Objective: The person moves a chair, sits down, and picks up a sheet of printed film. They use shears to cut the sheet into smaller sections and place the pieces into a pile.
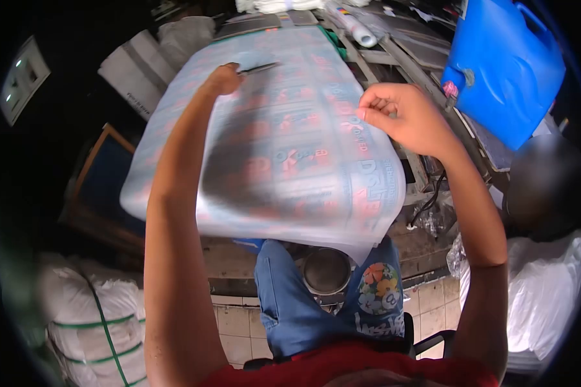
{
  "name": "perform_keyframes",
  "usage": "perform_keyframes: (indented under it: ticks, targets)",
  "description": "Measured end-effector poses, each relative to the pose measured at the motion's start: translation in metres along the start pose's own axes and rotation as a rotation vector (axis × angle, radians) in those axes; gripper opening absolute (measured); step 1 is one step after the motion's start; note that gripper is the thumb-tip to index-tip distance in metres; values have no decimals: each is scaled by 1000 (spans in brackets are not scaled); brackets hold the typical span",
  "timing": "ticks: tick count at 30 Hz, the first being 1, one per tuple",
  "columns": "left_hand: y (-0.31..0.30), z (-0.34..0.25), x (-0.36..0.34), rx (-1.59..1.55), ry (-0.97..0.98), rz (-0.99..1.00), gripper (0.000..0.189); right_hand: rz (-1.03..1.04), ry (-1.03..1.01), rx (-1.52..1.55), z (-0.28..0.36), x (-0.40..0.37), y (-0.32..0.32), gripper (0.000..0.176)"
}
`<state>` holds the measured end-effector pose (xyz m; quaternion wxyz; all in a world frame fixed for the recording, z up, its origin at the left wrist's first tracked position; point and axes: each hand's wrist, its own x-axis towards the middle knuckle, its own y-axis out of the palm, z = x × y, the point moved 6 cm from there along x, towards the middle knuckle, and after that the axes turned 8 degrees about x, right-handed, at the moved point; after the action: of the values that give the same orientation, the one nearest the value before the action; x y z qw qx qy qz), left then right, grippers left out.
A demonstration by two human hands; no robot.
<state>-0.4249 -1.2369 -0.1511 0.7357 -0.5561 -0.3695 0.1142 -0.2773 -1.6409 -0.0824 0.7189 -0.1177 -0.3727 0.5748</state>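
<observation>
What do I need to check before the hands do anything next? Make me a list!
1. Left hand holding the dark pointed tool: ok.
2. Tool's tip away from the right hand: ok, well apart.
3. Printed plastic sheet lying flat all over: not ok, a near corner droops.
4. Right hand gripping the sheet: cannot tell.
5. Blue jug off the sheet: ok.

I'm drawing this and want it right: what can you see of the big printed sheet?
The sheet looks like thin, cloudy plastic, whitish with red and blue lettering. It lies spread out, part shadowed, its near corner hanging over the jeans. The left hand, holding a dark tool, is over its far left; the right hand, fingers pinched, is at its right edge, contact unclear.
</observation>
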Motion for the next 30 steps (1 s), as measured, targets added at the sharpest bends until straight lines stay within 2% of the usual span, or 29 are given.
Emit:
perform_keyframes:
  ticks: [1, 2, 4, 5, 8, 10, 11, 12, 13, 15, 16, 18, 19, 21, 22, 23, 25, 26, 28, 29, 30]
  targets:
    - [17, 5, 14, 40, -20, 75, 40, 53, 40, -50, -3, -5, 0, 12]
    - [23, 2, 22, 43, -28, 406, 39, 50, 5, -84, -8, -9, -3, 14]
    - [35, 15, 34, -15, 36, 174, 25, 26, -8, -102, -23, -12, -13, 13]
    - [37, 15, 37, 136, 46, 233, 23, 14, -44, -108, -28, -16, -15, 13]
    - [40, 18, 32, 99, 77, 213, 24, -69, 30, 25, -41, -18, -26, 11]
    - [36, 23, 28, 98, 161, -100, 23, -107, 51, 57, -45, -17, -31, 13]
    - [33, 32, 30, 93, 182, -107, 23, -123, -19, 2, -39, -17, -29, 13]
    - [29, 42, 30, 37, 230, -197, 23, -140, -76, -55, -33, -21, -28, 13]
    - [25, 36, 29, -25, 280, -286, 23, -165, -53, -67, -28, -25, -30, 13]
    - [-33, 2, 13, -188, 109, -303, 23, -199, -65, -102, -15, -24, -33, 13]
    - [-68, -22, 3, -262, 86, -322, 25, -208, -62, -107, -18, -17, -33, 13]
    - [-134, -74, -18, -570, 108, -305, 28, -407, -317, -51, -10, -2, -35, 18]
    - [-164, -104, -28, -777, 157, -295, 30, -397, -337, -36, 2, 2, -31, 18]
    - [-217, -160, -48, -1131, 194, -222, 28, -84, -266, 151, 25, 15, -8, 91]
    - [-232, -183, -57, -1286, 186, -155, 24, -181, -247, 109, 40, 14, 1, 90]
    - [-238, -198, -60, -1276, 171, -162, 24, -170, -256, 119, 44, 22, 8, 90]
    - [-241, -229, -61, -1385, 318, -71, 22, -363, -315, 201, 45, 30, -1, 80]
    - [-243, -230, -61, -1376, 315, -79, 22, -360, -326, 206, 45, 31, -5, 80]
    - [-238, -240, -64, -1392, 356, -12, 25, -396, -140, 154, 33, 22, -16, 53]
    - [-220, -226, -49, -1379, 353, -3, 25, -411, -41, 133, 22, 16, -20, 42]
    - [-189, -187, -14, -1208, 266, -71, 33, -413, -47, 144, 18, 6, -26, 42]
